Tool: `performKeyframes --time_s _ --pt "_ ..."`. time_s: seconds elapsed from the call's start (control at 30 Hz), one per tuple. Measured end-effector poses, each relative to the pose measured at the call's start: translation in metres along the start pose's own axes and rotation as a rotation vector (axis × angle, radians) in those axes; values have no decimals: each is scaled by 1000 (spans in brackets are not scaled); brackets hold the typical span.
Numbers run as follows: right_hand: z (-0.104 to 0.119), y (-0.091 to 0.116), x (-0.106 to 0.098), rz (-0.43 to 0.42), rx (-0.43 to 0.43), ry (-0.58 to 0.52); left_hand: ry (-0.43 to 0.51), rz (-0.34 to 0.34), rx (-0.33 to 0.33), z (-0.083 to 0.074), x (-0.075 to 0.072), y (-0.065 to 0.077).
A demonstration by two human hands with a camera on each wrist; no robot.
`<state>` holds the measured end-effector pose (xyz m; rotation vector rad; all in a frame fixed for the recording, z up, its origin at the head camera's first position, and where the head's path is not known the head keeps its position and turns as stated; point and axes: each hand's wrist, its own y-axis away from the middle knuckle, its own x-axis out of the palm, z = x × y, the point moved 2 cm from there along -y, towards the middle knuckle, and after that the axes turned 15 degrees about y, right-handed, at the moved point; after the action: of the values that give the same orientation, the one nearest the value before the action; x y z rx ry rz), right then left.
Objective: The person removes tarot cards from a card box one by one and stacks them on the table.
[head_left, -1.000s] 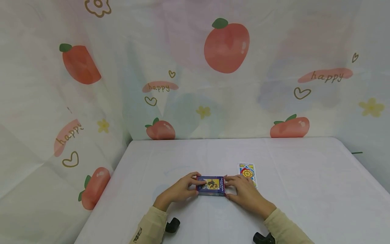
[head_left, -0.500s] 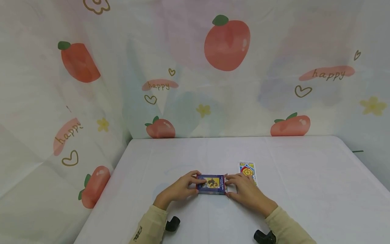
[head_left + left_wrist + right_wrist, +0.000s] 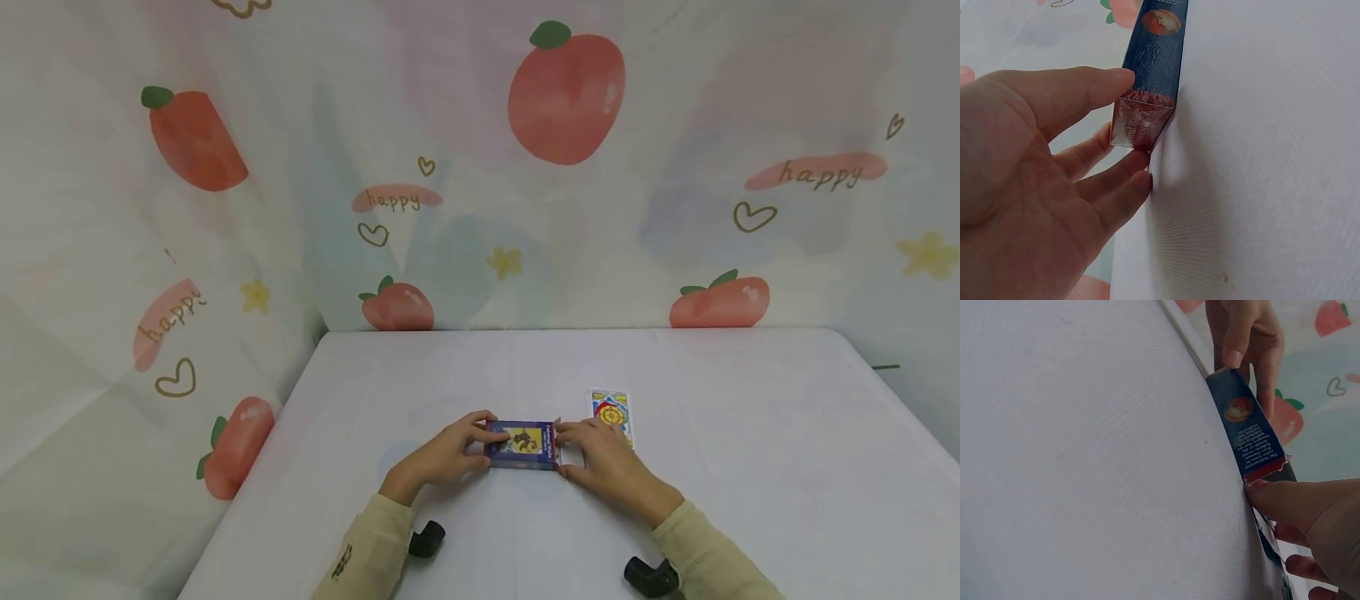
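Note:
A dark blue card box (image 3: 525, 446) with a yellow picture on top lies on the white table, long side across. My left hand (image 3: 444, 454) holds its left end, thumb on the near side and fingers at the end and far side. In the left wrist view, that end (image 3: 1138, 124) is shut, with shiny reddish wrap. My right hand (image 3: 611, 467) pinches the right end between thumb and fingers. There the box is open, its dark inside (image 3: 1282, 474) showing in the right wrist view. A colourful card (image 3: 611, 411) lies behind my right hand, partly covered.
The white-covered table (image 3: 420, 367) reaches back to a fruit-patterned cloth backdrop (image 3: 480, 167), which also runs along the left side. Black curved wrist pieces (image 3: 427, 540) sit beside both sleeves.
The head view has tipped slightly downward. My right fingers have shifted a little at the box's right end, where a small red flap now stands out more. The left hand keeps its hold.

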<state>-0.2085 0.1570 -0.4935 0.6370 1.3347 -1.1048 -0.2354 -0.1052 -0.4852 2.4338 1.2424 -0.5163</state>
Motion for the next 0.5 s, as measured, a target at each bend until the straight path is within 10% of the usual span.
performKeyframes --time_s 0.5 --pt "-1 -1 2 -19 -20 -1 6 -3 3 4 -1 -3"
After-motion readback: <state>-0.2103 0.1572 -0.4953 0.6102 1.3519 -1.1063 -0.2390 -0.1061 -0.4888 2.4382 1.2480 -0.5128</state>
